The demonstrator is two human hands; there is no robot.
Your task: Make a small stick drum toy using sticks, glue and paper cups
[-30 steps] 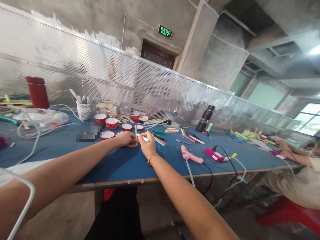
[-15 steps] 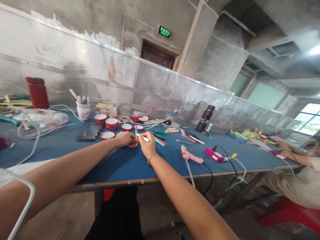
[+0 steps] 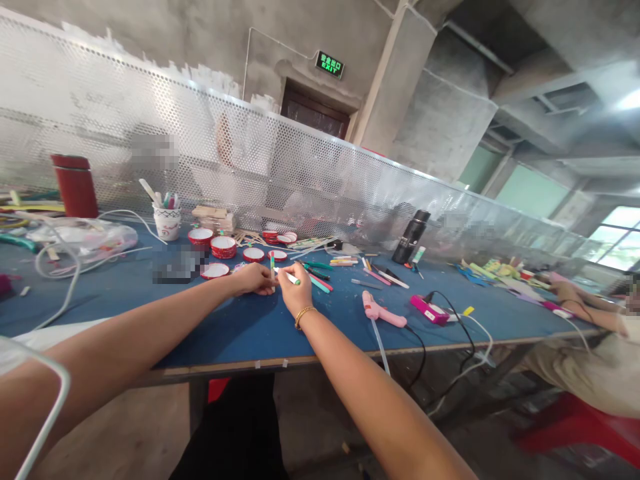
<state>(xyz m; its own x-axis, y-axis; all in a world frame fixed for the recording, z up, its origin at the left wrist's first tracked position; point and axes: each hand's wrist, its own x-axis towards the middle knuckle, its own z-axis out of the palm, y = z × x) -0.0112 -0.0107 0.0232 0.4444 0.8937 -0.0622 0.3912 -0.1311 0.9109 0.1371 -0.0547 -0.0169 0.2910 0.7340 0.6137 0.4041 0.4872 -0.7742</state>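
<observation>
Two hands meet over a marker at the middle of the blue counter (image 3: 240,327).

The right hand (image 3: 295,290) has its grip closed on a white marker (image 3: 289,276) with a green tip; the left hand (image 3: 255,278) pinches a thin upright stick (image 3: 272,264) just beside it. Behind them sit red tape rolls (image 3: 223,247), farther right a pink glue gun (image 3: 383,311).

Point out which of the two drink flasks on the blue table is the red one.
The red flask stands at the table's far left, against the perforated metal screen. The other flask is black and stands further right, beyond the pink glue gun.
</observation>
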